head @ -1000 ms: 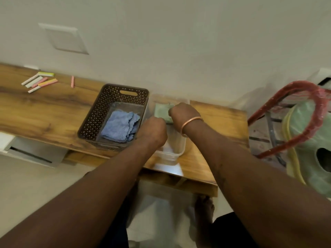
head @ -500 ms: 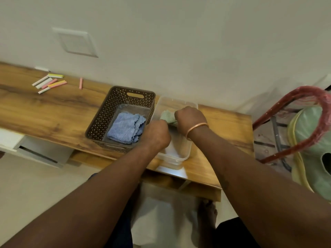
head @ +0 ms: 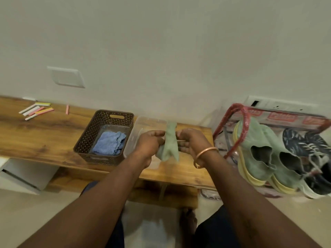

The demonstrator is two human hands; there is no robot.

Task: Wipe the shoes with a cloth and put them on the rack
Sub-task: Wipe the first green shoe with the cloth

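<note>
Green cloth (head: 169, 144): above the clear tub (head: 143, 122), bunched into a narrow strip between both hands
Cloth axis: long axis runs up-and-down in the view; top end points toward the wall over the tub's far right corner, bottom end splays into two flaps toward the person
Left hand (head: 149, 144): over the tub's middle, fingers curled, pinching the cloth's left edge
Right hand (head: 190, 141): just right of the tub, thumb and fingers pinching the cloth's right edge; bangle (head: 206, 153) on the wrist
Rack (head: 238, 113): red frame, well right of the tub
Green shoes (head: 258, 145): a pair side by side on the rack, toes toward the wall, heels toward the person
Patterned shoe (head: 304, 145): right of the tub, beyond the green pair
Brown basket (head: 93, 133): against the tub's left side, blue cloth (head: 109, 143) inside
Chalk sticks (head: 35, 110): far left of the tub
</note>
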